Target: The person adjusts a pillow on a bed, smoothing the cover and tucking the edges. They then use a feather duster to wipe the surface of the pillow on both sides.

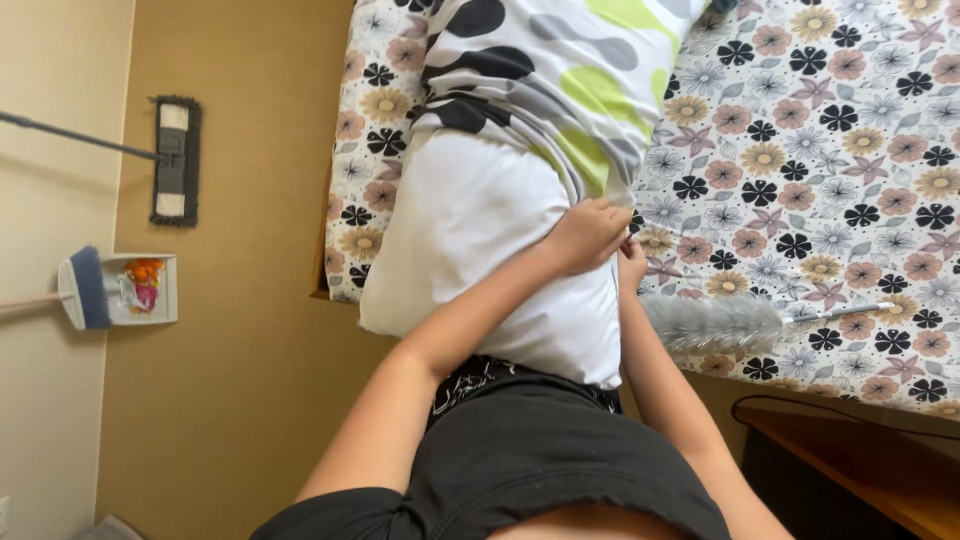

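Note:
A white pillow (pixel 470 235) lies on the edge of a bed, leaning against my body. Its far end is inside a pillowcase (pixel 560 80) patterned with black, grey and green spots. My left hand (pixel 585 235) is closed on the bunched open edge of the pillowcase, on top of the pillow. My right hand (pixel 632 265) sits just beside it at the pillow's right edge, pinching the same edge of fabric; its fingers are partly hidden behind the pillow.
The bed carries a flower-print sheet (pixel 830 150). A fluffy grey duster (pixel 715 322) lies on it near my right arm. On the floor are a flat mop (pixel 175 160), a brush (pixel 88 288) and a dustpan (pixel 150 290). A wooden surface (pixel 870 460) with a black cable is at lower right.

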